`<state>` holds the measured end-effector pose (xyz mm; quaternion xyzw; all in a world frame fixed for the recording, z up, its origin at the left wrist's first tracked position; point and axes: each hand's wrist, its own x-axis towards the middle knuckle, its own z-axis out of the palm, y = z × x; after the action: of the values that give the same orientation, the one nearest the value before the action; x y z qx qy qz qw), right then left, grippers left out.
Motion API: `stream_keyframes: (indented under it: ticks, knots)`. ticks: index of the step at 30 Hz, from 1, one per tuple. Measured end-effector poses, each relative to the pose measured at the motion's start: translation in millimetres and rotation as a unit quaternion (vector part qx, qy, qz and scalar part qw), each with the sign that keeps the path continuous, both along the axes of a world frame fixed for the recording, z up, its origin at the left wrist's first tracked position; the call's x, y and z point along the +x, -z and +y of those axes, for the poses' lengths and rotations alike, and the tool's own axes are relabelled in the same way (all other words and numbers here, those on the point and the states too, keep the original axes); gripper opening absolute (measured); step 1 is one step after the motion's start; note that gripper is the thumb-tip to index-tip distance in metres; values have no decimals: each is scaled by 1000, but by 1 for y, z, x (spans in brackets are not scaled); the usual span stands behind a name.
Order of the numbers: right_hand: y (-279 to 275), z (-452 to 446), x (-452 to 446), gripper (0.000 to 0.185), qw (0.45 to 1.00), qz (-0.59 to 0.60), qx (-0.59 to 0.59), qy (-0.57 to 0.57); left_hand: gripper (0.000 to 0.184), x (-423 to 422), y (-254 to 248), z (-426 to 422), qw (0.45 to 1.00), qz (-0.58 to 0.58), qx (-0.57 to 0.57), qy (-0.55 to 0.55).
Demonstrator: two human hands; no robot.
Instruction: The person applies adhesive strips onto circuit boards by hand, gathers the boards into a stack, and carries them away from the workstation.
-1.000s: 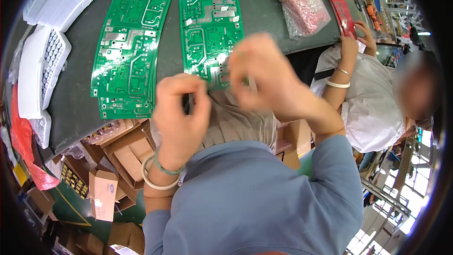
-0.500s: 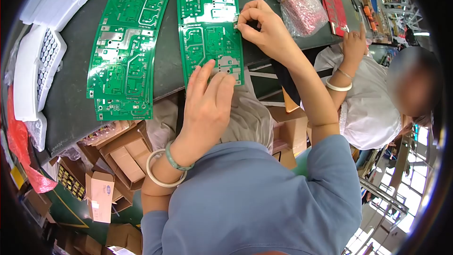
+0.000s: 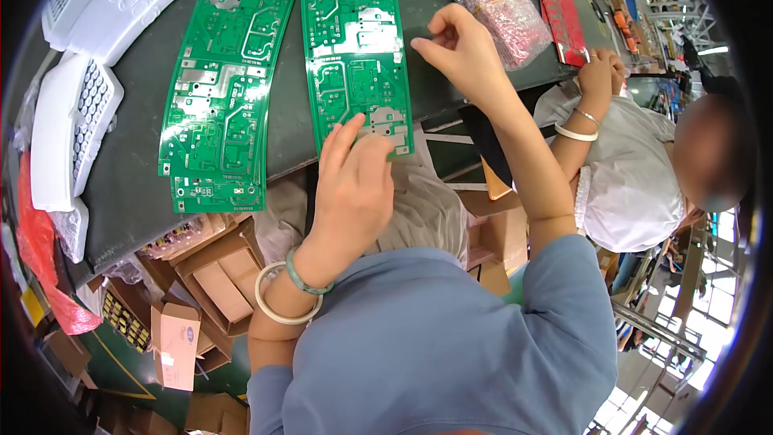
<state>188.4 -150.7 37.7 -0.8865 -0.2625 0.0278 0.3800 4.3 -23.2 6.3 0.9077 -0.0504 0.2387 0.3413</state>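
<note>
A long green circuit board (image 3: 354,40) lies on the dark table, its near end at the edge. My left hand (image 3: 353,185) rests on that near end with its fingers outstretched over the board; the thumb is not clearly seen. Just right of the board, my right hand (image 3: 467,52) hangs above the table, its fingers curled and the thumb apart from the index finger. Nothing shows between them. To the left lies a stack of similar green circuit boards (image 3: 221,89), untouched by either hand.
White moulded trays (image 3: 68,129) stand at the left. A bubble-wrapped bundle (image 3: 495,12) and red boards (image 3: 560,16) lie at the upper right. Cardboard boxes (image 3: 217,282) sit below the table edge. A co-worker (image 3: 624,177) is beside me on the right.
My right hand has come off the circuit board's right edge and moved a little to the right, its fingers loosening. My left hand's fingers have shifted slightly on the board.
</note>
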Motion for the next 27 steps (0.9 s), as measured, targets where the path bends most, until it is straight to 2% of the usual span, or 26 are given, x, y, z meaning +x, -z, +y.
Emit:
stream_keyframes:
  ticks: [2, 3, 5, 6, 8, 10, 11, 13, 14, 15, 17, 18, 20, 21, 24, 27]
  knots:
    - [-6, -4, -17, 22, 999, 8, 28, -35, 33, -4, -1, 3, 977, -8, -215, -8]
    - [-8, -6, -27, 20, 996, 17, 53, -67, 33, -5, -2, 6, 977, -6, -213, -11]
    - [-16, -4, -52, 18, 988, 17, 73, -135, 36, -10, -3, 13, 940, -7, -337, -41]
    - [-21, -3, -63, 18, 982, 21, 70, -173, 45, -10, 1, 14, 944, -67, -319, -54]
    - [-26, 0, -79, 22, 964, 44, 72, -253, 52, -17, -7, 18, 944, -50, -321, -66]
    - [-30, 6, -88, 22, 957, 65, 66, -274, 67, -29, -2, 24, 948, -31, -315, -39]
    - [-32, 9, -90, 23, 952, 76, 50, -292, 67, -31, -4, 24, 949, -28, -311, -44]
    - [-33, 16, -91, 26, 950, 72, 55, -299, 68, -30, -11, 20, 956, -52, -281, -70]
    - [-34, 19, -90, 25, 946, 38, 43, -319, 79, -32, -12, 23, 973, -26, -226, -51]
    - [-34, 21, -88, 24, 941, 2, 30, -338, 79, -33, -14, 24, 972, -25, -226, -53]
    - [-32, 22, -85, 23, 932, -24, 19, -362, 60, -33, -16, 24, 989, -48, -107, -93]
    - [-31, 23, -85, 22, 922, -50, 10, -384, 60, -34, -18, 24, 989, -46, -108, -94]
    - [-28, 24, -86, 23, 921, -75, 11, -382, 34, -36, -22, 22, 987, -9, -125, -99]
    - [-26, 25, -87, 23, 920, -101, 12, -379, 34, -37, -20, 24, 987, -9, -125, -99]
    - [-24, 24, -91, 25, 918, -163, -1, -361, 15, -35, -17, 25, 989, -41, -136, -51]
    - [-23, 23, -94, 26, 921, -176, 8, -348, 16, -34, -17, 22, 984, -32, -165, -51]
